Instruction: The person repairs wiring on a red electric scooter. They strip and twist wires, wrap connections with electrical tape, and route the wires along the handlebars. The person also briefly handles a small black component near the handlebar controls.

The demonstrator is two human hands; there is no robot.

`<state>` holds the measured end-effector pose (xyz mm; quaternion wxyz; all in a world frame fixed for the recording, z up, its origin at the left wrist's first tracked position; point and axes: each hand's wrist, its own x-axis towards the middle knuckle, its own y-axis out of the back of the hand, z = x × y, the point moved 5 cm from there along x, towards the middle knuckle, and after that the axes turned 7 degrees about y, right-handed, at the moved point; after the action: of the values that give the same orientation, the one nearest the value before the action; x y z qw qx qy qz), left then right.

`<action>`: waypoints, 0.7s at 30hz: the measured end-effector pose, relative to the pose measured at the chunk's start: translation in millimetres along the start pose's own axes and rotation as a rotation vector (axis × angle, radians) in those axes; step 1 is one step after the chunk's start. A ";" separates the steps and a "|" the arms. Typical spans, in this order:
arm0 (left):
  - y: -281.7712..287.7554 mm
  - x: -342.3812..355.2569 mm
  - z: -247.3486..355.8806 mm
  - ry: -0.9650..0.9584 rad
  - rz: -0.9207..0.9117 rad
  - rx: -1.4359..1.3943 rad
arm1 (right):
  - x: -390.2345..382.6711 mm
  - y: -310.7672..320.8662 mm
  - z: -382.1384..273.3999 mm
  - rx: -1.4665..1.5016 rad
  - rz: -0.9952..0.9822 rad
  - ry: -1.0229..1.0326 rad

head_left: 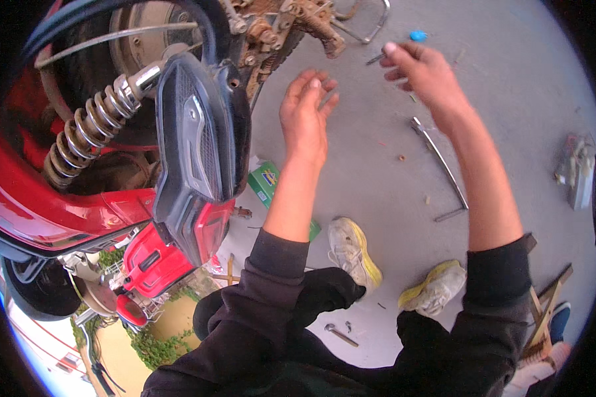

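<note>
My right hand [427, 76] hangs over the grey floor with its fingers curled. A thin dark rod [375, 59] sticks out at its fingertips and seems pinched there. Beyond that hand a blue piece [418, 36] shows in line with the rod; whether they are one tool is hidden. My left hand [308, 119] is raised, fingers loosely bent and apart, holding nothing. Left of it is a red motorbike's rear [73, 215], with a coil-spring shock absorber [93, 132], a black-framed lamp unit [198, 132] and rusty metal parts [298, 20].
A long metal wrench [444, 165] and a small nut [401, 157] lie on the floor. Near my shoes is another wrench [341, 334]. A green box [263, 182] sits behind my left forearm. At right are a clear container [579, 172] and wooden pieces [549, 304].
</note>
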<state>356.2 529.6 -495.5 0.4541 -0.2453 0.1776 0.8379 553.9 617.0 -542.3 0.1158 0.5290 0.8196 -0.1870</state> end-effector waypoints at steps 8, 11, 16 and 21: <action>-12.4 52.1 24.5 -0.194 -0.316 -0.336 | 78.6 -19.1 -37.4 0.160 -0.036 0.218; -28.2 62.6 27.1 -0.220 -0.320 -0.331 | 63.6 -26.3 -33.6 0.205 -0.035 0.114; -41.5 77.1 29.8 -0.289 -0.444 -0.373 | 69.7 -21.3 1.1 -0.105 0.002 0.151; -46.8 71.7 35.4 -0.386 -0.540 -0.314 | 42.2 -15.1 3.8 -0.245 -0.079 0.108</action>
<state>353.5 620.8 -511.1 0.6410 -0.1875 -0.1132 0.7357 522.7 644.5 -559.4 0.1280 0.4875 0.8615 -0.0611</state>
